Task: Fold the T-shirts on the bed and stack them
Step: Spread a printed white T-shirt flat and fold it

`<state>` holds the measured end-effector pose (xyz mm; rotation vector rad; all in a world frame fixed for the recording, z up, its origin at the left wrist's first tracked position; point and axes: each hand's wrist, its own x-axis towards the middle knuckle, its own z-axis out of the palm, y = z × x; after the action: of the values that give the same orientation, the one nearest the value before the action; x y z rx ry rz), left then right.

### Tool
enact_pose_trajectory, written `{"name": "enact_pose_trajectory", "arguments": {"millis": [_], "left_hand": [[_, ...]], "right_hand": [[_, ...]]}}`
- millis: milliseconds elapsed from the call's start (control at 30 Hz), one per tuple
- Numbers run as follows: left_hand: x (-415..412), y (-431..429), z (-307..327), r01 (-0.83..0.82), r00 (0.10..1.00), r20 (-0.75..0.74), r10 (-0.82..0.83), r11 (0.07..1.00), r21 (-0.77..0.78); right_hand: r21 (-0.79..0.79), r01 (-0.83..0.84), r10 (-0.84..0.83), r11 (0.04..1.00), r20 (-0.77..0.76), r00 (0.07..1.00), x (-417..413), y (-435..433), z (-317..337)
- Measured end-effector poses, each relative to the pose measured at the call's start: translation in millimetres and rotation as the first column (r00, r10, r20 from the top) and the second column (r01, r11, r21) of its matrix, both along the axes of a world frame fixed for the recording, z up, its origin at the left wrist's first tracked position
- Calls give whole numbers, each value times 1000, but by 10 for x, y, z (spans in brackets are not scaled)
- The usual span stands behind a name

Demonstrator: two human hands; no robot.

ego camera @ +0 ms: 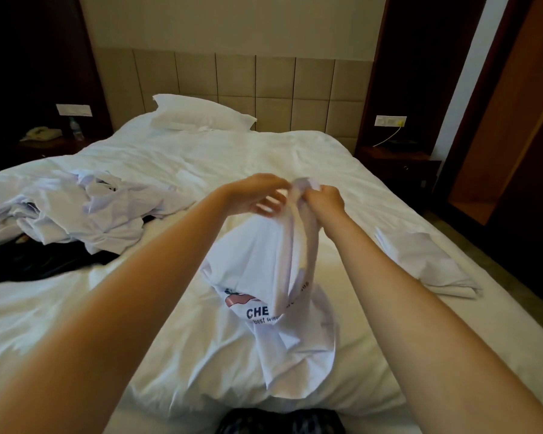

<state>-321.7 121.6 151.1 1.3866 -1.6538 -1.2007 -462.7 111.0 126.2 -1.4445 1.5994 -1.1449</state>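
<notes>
1. Bed (pixel 201 151), beneath both hands.
2. Unfolded T-shirt pile (pixel 85 208), well left of the left hand (pixel 261 195).
3. Printed white T-shirt (pixel 257 264) hangs below both hands. It looks light and limp, and is best pinched at the shoulders.
4. Right hand (pixel 323 198) grips its bunched top. The left hand's hold is blurred, so I cannot tell.

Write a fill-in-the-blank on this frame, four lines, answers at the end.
1. The right hand grips the printed T-shirt, whose lettering is ____.
2. The crumpled pile of shirts lies on the person's ____ side.
3. The folded stack lies on the person's ____ side.
4. The one ____ lies near the headboard.
Missing words: blue; left; right; pillow.
</notes>
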Motion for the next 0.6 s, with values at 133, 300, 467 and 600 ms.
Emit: {"name": "enact_pose_trajectory", "arguments": {"millis": [133, 300, 467, 600], "left_hand": [[84, -26, -386, 65, 921, 382, -81, 996, 55], [187, -51, -806, 62, 705, 701, -108, 994, 91], [325, 4, -1083, 3, 524, 850, -54, 998, 61], [433, 53, -1247, -15, 482, 873, -76, 995, 95]], "right_hand": [[91, 252, -197, 963, -401, 895, -256, -24, -200], [240, 291, 9, 926, -785, 620, -389, 65, -450], [222, -46, 196, 974, -719, 667, -74, 124, -736], [323, -284, 430, 903, -664, 612, 332, 212, -1138]]}}
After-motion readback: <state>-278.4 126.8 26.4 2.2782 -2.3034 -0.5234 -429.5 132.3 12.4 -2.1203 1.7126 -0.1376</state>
